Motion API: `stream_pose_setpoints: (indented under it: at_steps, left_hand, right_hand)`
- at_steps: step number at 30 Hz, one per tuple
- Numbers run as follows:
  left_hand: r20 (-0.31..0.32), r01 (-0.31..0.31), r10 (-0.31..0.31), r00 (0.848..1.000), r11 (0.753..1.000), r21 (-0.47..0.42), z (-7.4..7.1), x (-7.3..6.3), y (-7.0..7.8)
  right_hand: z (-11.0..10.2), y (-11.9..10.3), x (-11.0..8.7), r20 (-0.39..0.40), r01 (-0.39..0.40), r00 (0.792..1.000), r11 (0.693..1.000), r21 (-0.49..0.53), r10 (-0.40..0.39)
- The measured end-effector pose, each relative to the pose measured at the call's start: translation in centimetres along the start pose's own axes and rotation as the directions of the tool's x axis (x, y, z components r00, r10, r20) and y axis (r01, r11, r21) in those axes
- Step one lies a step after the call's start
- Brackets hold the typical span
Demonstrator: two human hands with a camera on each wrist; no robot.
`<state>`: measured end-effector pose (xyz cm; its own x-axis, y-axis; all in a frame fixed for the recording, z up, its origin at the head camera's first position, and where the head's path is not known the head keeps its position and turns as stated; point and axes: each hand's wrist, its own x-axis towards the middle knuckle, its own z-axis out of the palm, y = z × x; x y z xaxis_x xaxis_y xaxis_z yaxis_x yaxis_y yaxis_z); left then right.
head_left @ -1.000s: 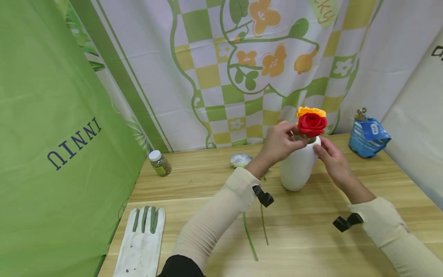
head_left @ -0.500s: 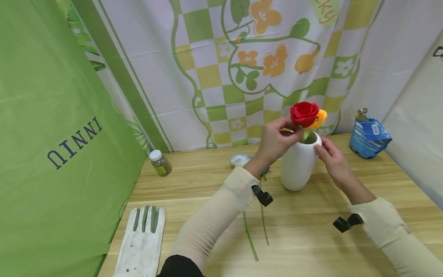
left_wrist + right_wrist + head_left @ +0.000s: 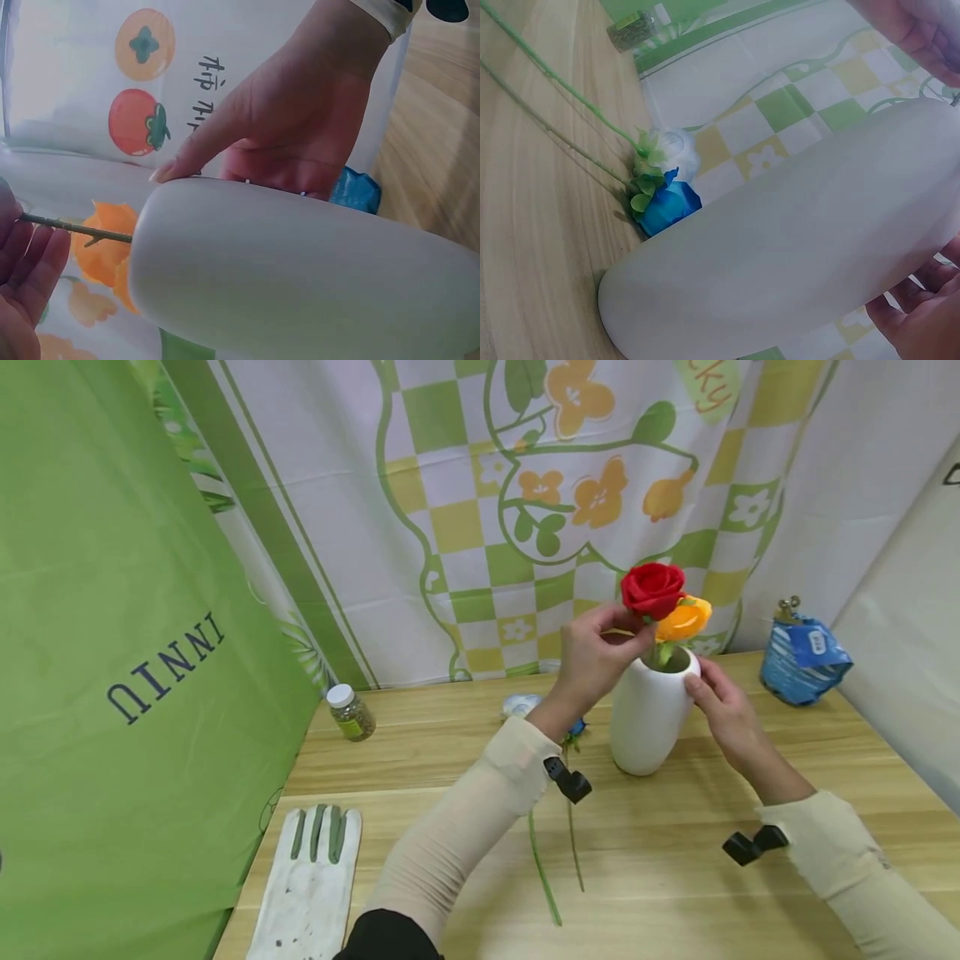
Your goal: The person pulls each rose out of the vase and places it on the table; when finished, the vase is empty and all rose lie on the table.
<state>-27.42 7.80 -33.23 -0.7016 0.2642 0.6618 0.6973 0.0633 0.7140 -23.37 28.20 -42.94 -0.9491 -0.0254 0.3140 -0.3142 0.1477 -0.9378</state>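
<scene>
My left hand (image 3: 603, 647) pinches the stem of a red rose (image 3: 652, 590) just under its bloom, over the left side of the vase mouth. In the left wrist view that stem (image 3: 79, 227) runs down into the vase. The tall white vase (image 3: 649, 720) stands upright on the table. An orange flower (image 3: 685, 618) is in it, its head leaning out at the back right of the rim. My right hand (image 3: 723, 714) grips the vase near its rim from the right, thumb in front, as the left wrist view also shows. The lower stems are hidden inside the vase.
On the wooden table, left of the vase, lie a blue flower (image 3: 669, 206) and a white flower (image 3: 676, 154), stems toward the front. A lidded jar (image 3: 350, 713) stands back left, a white glove (image 3: 303, 893) front left. A blue bag (image 3: 804, 664) is at the back right.
The red rose has moved up and left with my left hand, so the orange flower behind it shows more fully. My right hand stays on the vase.
</scene>
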Motion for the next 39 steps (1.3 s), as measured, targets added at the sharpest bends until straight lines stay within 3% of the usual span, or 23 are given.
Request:
stream_pose_setpoints:
  at_steps: [8, 11, 17, 31, 35, 39]
  left_hand:
    - [-0.08, -0.121, 0.115, 0.99, 0.99, -0.077, -0.1, 1.0, 0.8]
    - [-0.103, -0.159, 0.151, 0.983, 0.985, -0.068, -0.2, 1.4, 1.3]
    - [-0.171, -0.169, 0.16, 0.972, 0.985, -0.039, -0.8, 2.1, 2.3]
    - [-0.202, -0.158, 0.159, 0.966, 0.987, 0.021, -1.8, 3.5, 4.2]
    - [-0.228, -0.193, 0.192, 0.955, 0.981, 0.016, -2.1, 4.1, 4.7]
    - [-0.259, -0.258, 0.253, 0.932, 0.966, 0.017, -2.5, 4.7, 5.4]
  right_hand:
    - [-0.2, 0.0, -0.3, 0.008, -0.004, 1.0, 1.0, -0.008, 0.004]
    - [-0.4, 0.1, -0.4, 0.01, -0.006, 1.0, 1.0, -0.016, 0.006]
    - [-0.4, 0.2, -0.5, 0.015, -0.004, 1.0, 1.0, -0.028, 0.004]
    - [-0.2, 0.3, -0.5, 0.012, -0.015, 1.0, 1.0, 0.024, 0.015]
    - [-0.2, 0.1, -0.2, 0.011, -0.03, 0.999, 0.999, -0.021, 0.03]
    - [-0.3, 0.0, 0.1, 0.006, -0.032, 0.999, 0.998, -0.045, 0.032]
